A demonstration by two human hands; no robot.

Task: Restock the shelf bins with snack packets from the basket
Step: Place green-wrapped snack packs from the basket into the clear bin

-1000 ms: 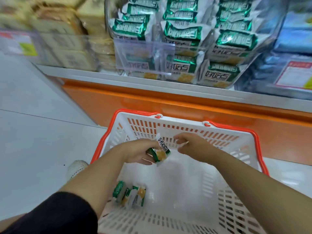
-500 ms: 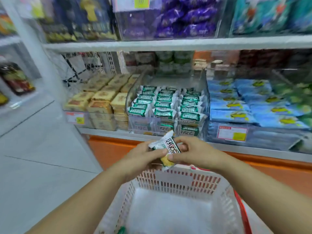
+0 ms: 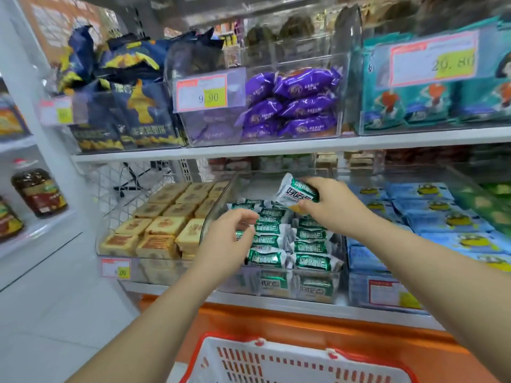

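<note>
Risen from the basket (image 3: pixel 293 348), my right hand (image 3: pixel 331 208) pinches the packet (image 3: pixel 297 193) above the bin's (image 3: pixel 215 217) back rows, long axis roughly crosswise; my left hand (image 3: pixel 229 239), loosely curled and empty, hovers at its front.

The person's left forearm (image 3: pixel 154 322) fills the lower left of the frame and narrows to a slim wrist at the left hand (image 3: pixel 224 244) near the centre. The right forearm (image 3: pixel 442 277) enters from the lower right edge and ends at the right hand (image 3: pixel 336 210), just right of centre. Both arms are bare along their whole visible length, smooth and rounded. The fingers are short, and the nails are too blurred to make out.
</note>
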